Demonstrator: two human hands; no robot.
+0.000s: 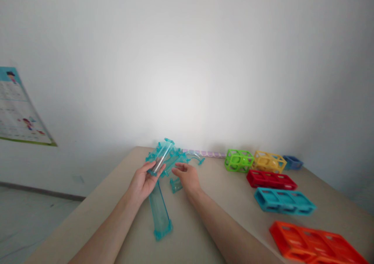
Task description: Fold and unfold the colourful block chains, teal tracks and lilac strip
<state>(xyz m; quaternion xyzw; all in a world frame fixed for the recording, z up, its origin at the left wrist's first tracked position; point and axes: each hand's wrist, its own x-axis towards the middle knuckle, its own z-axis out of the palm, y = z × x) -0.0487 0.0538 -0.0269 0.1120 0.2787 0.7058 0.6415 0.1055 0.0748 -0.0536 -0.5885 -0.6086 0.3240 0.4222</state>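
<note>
My left hand (145, 181) is closed around the lower end of a clear tube-like piece with teal ends (163, 157), which tilts up and away to the right. Just right of it, my right hand (187, 175) has its fingers curled with a gap at the thumb, and I see nothing between them. A pile of translucent teal plastic pieces (175, 159) lies behind both hands. A short teal piece (175, 185) rests beside my right hand, partly hidden by it. Below my left hand, a long flat teal track piece (159, 209) lies on the table.
On the right of the table (222, 201) stand openwork plastic blocks: green (239, 160), yellow (269, 161), blue (293, 162), red (271, 179), turquoise (284, 201) and orange (315, 242). A patterned strip (212, 154) runs along the wall. A poster (25, 112) hangs at left.
</note>
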